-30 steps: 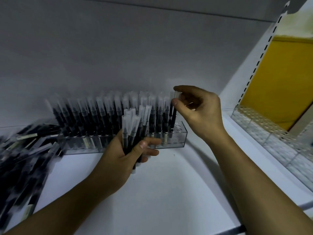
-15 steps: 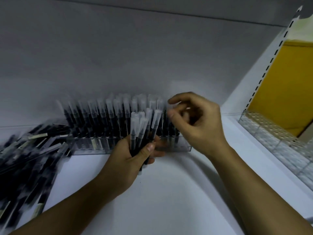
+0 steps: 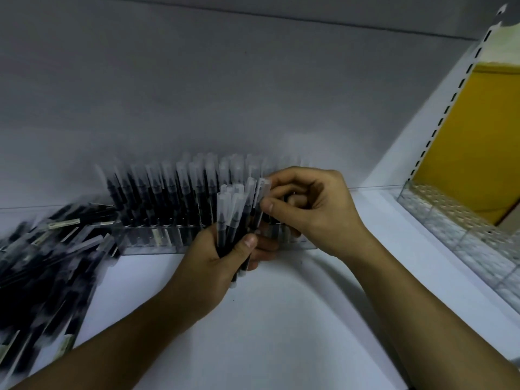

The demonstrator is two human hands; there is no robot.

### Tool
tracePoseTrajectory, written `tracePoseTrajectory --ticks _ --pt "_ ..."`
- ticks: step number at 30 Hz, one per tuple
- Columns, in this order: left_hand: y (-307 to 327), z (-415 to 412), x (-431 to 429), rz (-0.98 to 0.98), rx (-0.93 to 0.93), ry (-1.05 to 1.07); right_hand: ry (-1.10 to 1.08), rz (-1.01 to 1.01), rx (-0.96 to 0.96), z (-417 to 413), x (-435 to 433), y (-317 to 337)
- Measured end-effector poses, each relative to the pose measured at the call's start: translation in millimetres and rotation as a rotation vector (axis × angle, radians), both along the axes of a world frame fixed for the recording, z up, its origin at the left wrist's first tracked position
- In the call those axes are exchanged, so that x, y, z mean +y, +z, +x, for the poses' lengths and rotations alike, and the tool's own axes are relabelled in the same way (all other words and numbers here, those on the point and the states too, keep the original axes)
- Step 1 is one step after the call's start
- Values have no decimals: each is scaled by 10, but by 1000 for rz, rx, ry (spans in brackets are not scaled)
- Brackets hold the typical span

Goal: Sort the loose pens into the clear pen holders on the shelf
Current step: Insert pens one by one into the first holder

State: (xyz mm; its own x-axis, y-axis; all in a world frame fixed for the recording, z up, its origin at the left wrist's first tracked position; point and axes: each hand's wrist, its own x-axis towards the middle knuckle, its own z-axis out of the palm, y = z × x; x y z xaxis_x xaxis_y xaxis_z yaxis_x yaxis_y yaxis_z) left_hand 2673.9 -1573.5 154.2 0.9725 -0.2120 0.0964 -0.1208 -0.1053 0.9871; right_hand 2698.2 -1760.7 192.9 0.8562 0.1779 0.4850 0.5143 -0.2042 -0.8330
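My left hand (image 3: 213, 263) grips a bundle of black pens (image 3: 233, 218) with frosted clear caps, held upright in front of a clear pen holder (image 3: 152, 240). That holder stands against the back wall and is packed with upright black pens (image 3: 168, 190). My right hand (image 3: 312, 209) is just right of the bundle, its thumb and forefinger pinching the cap of one pen (image 3: 260, 192) at the bundle's right edge. A heap of loose pens (image 3: 42, 263) lies on the white shelf (image 3: 281, 319) at the left.
Another clear pen holder (image 3: 455, 223) with rows of open holes runs along the right side of the shelf. Behind it are a slotted white shelf upright (image 3: 439, 119) and a yellow panel (image 3: 472, 136). A grey wall closes the back.
My right hand left the pen it stood in the holder's right end, came down and left to the bundle, and now pinches one pen's cap. The left hand kept its grip.
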Motion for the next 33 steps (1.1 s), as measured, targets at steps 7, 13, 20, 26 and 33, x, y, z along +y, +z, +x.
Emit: tracePoseTrajectory --ticks 7,13,20,26,33 --pt "-1 -4 -9 -57 -11 -62 -89 224 -55 12 -61 91" --pt "-25 21 8 -92 -81 -85 -169 292 -105 11 -105 138" --pt "-76 58 23 -114 -88 -74 -437 307 -234 69 -287 204" --pt "-96 76 -2 -139 -78 -113 -543 278 -246 86 -329 201" --pt "-94 81 -8 -175 -75 -128 -571 115 -294 100 -303 175"
